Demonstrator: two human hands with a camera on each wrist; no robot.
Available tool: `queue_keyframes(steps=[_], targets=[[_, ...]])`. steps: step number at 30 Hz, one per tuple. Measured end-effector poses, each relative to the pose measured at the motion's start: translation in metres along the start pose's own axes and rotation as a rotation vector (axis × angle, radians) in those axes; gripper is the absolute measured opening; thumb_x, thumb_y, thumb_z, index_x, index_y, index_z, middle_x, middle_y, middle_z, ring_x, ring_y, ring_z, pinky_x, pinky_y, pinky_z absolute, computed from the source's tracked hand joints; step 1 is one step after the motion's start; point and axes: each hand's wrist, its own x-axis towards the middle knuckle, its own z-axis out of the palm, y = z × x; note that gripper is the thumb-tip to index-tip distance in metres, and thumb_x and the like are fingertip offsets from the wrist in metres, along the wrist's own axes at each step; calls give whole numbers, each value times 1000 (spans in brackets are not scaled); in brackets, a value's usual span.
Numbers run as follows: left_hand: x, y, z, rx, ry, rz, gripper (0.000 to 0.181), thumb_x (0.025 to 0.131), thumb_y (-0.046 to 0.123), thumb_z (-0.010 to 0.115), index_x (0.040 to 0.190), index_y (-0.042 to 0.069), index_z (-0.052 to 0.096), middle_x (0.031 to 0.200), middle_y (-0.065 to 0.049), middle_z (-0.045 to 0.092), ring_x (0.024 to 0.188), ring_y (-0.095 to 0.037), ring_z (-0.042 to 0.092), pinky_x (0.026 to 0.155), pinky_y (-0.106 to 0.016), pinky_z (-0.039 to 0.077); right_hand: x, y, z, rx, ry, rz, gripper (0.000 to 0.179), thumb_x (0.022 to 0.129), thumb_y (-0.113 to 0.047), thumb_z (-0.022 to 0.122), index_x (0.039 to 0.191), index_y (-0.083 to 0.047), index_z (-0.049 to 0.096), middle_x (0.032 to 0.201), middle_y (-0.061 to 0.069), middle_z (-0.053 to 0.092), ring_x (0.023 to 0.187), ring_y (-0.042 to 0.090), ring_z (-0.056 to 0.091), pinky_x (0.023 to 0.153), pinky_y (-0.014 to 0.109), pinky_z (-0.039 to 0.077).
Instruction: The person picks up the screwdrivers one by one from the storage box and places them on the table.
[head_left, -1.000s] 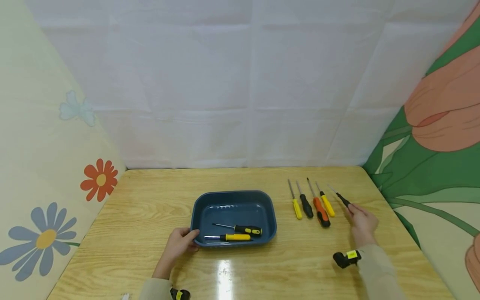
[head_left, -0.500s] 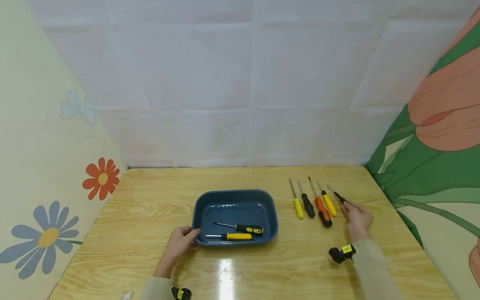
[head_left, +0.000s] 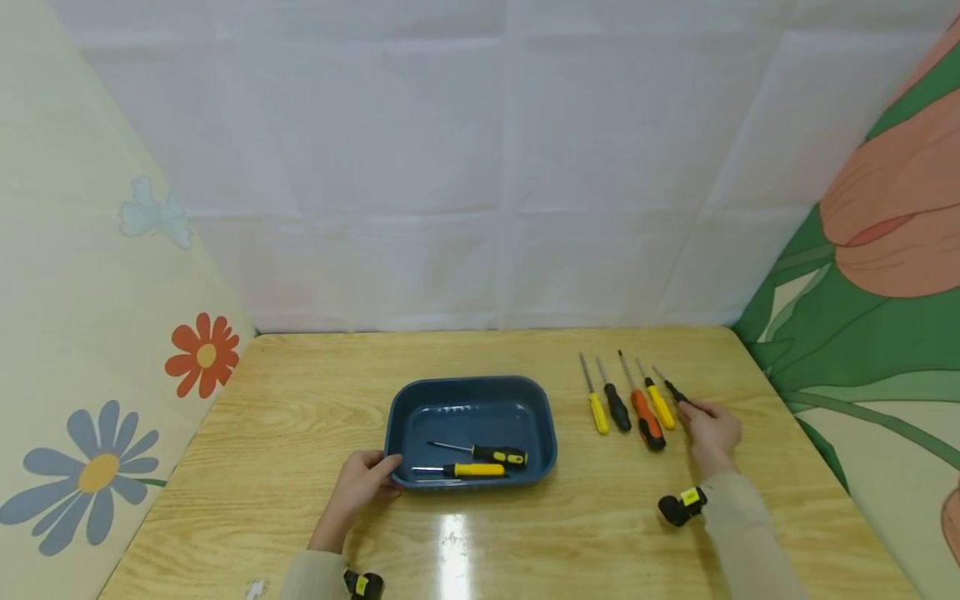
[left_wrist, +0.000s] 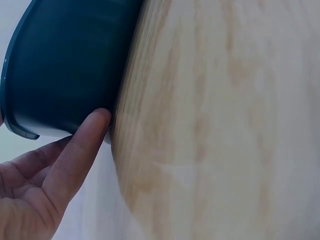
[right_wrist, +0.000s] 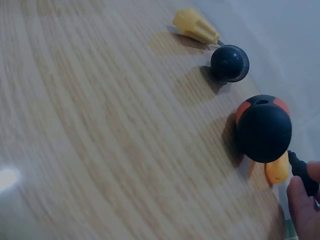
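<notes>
At the front left corner of a dark blue tray (head_left: pixel 471 385), my left hand (head_left: pixel 362 482) pinches the rim, thumb over the edge and fingers against the outer wall. Two screwdrivers lie inside: a black-and-yellow one (head_left: pixel 498 455) and a yellow-handled one (head_left: pixel 477 470). On the right, my right hand (head_left: pixel 714 432) pinches the handle of a slim black screwdriver (head_left: pixel 675 392), its tip pointing away. In the right wrist view thumb and finger close around that black handle (right_wrist: pixel 302 172). Part of the handle is hidden by the fingers.
Left of my right hand lie a yellow screwdriver (head_left: pixel 599 413), a black one (head_left: pixel 618 408), an orange-and-black one (head_left: pixel 648 421) and a yellow-and-black one (head_left: pixel 660 404), roughly in a row. A white cloth wall (head_left: pixel 495 167) rises behind the wooden table (head_left: pixel 300 400).
My right hand has moved slightly left with the black screwdriver, bringing it closer to the row. My left hand stays at the tray's corner.
</notes>
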Motion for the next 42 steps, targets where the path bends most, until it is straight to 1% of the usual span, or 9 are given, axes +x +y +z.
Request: queue_keyframes(steps=[9,14,18,26,29,32,34,38,42], targets=[[1,-1,0,-4,0,0,29,88,12,55,97,-16,60,71,-14,63,59,-26,62,57,-38,56,4,3,2,-168,-6,-25,35,82,-5,63,114,7,56,90,4,53,60,1,54,50,14,49],[1,-2,-1,1,-8,9,30,88,12,55,98,-16,60,71,-14,63,60,-24,62,57,-36,56,6,4,1,-246,-14,-60,34,83,-10,63,112,7,57,83,0,54,58,3,52,41,19,45],[2,-2,-1,0,-8,7,30,87,12,55,98,-15,60,72,-13,63,60,-23,62,57,-34,56,7,5,0,-276,-28,-69,34,83,-10,63,112,7,57,82,-1,54,57,3,51,41,19,45],[3,-3,0,-5,3,9,28,86,11,55,97,-14,61,72,-14,63,60,-23,62,57,-34,56,7,4,-1,-355,-50,-70,33,83,-8,63,111,8,57,90,11,57,55,1,51,40,18,45],[4,-3,0,-6,-2,14,28,87,11,55,97,-15,61,72,-14,63,61,-23,62,57,-35,56,7,2,-2,-349,-59,-71,34,83,-9,63,111,8,57,87,9,57,54,1,52,40,18,45],[3,-3,0,-6,-3,12,28,87,11,55,97,-14,61,72,-14,63,61,-23,62,57,-35,56,8,2,-3,-312,-67,-65,35,82,-9,63,112,8,56,77,1,56,53,1,54,40,18,46],[-2,5,0,-5,-2,13,27,87,10,55,97,-15,60,72,-15,63,61,-24,62,58,-36,56,9,1,-3,-290,-67,-59,36,82,-9,63,113,8,56,73,-3,55,53,1,55,41,19,47],[-2,6,0,-12,2,5,27,87,9,55,98,-16,60,72,-15,63,61,-25,62,58,-37,56,10,2,-4,-247,-65,-36,37,82,-8,64,114,9,55,70,-7,53,53,2,55,42,19,48],[3,-1,0,-7,5,-3,29,87,10,56,100,-15,60,72,-14,63,60,-23,62,57,-35,56,9,2,-5,-201,-54,-6,33,81,-8,65,110,6,57,66,-8,53,51,4,54,42,18,48]])
